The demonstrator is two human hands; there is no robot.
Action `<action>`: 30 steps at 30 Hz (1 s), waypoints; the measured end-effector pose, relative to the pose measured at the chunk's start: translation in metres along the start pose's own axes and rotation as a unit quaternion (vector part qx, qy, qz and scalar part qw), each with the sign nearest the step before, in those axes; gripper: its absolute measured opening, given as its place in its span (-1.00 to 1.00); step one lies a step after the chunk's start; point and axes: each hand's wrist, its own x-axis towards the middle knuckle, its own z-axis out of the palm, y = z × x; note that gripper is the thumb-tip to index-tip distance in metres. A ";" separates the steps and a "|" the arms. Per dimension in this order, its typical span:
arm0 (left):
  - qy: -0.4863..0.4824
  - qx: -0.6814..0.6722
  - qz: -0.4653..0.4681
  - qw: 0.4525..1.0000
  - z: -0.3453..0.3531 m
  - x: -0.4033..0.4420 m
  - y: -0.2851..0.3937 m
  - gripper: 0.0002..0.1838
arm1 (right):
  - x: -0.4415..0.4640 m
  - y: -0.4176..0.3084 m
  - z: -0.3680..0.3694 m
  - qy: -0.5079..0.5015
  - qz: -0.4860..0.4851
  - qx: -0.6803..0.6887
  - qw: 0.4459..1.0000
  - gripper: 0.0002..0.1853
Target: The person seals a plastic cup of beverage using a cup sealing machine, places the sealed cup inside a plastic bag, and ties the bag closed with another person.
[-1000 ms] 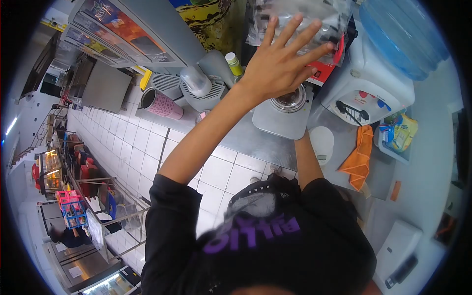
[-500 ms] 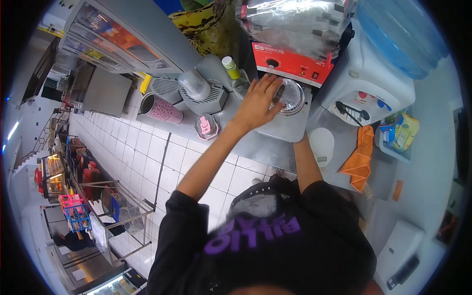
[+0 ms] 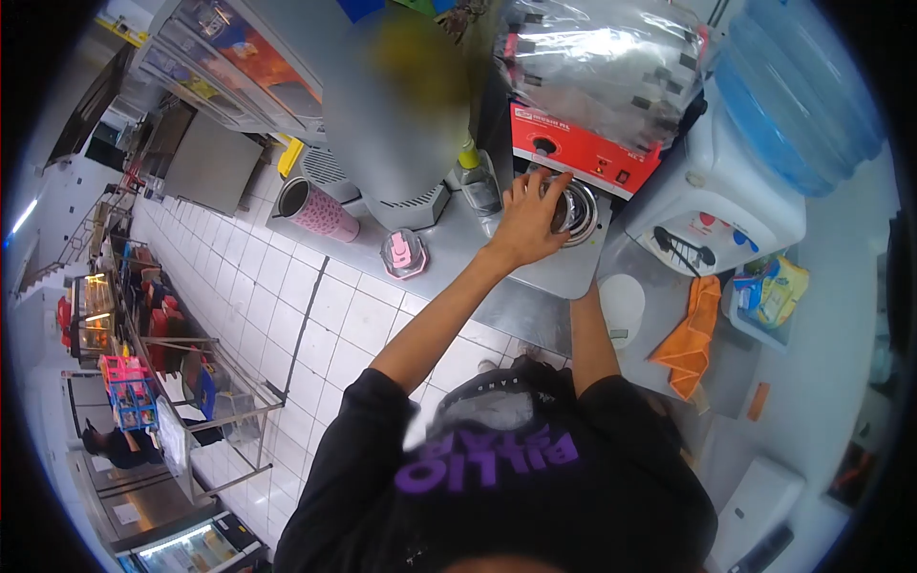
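My left hand (image 3: 528, 222) reaches over the metal plate (image 3: 573, 272) of a red-fronted machine (image 3: 573, 148). Its fingers and thumb curve around a clear round container (image 3: 576, 212), which sits in a ring in the plate; the palm side is hidden. My right forearm runs up under the plate's front edge, and the hand itself is out of sight beneath it. Wrinkled clear plastic (image 3: 602, 62) covers the machine's top. Close by on the left stands a bottle with a green neck (image 3: 475, 177).
To the left are a pink patterned tumbler (image 3: 325, 212), a pink-and-clear lid (image 3: 404, 254) and a drink dispenser (image 3: 248, 62). At right are a round white scale (image 3: 621, 310), an orange cloth (image 3: 690, 339) and a water dispenser (image 3: 716, 181). A person (image 3: 119, 444) stands far left.
My left hand has come down from the plastic-covered machine top to the round container, its spread fingers now curved around it. The view has shifted slightly. My right hand stays hidden.
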 end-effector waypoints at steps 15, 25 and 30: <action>0.165 -0.254 -0.062 0.951 -0.133 -0.197 -0.027 -0.25 | -0.212 0.025 -0.014 0.129 0.346 -0.032 0.929 -0.50; 0.367 -0.513 -0.252 0.734 -0.151 -0.439 -0.107 -0.23 | -0.252 0.243 0.270 -0.521 0.242 -0.500 0.648 -0.27; 0.571 -0.640 -0.168 0.485 -0.200 -0.550 -0.139 -0.25 | -0.328 0.376 0.378 -0.632 0.151 -0.584 0.486 -0.54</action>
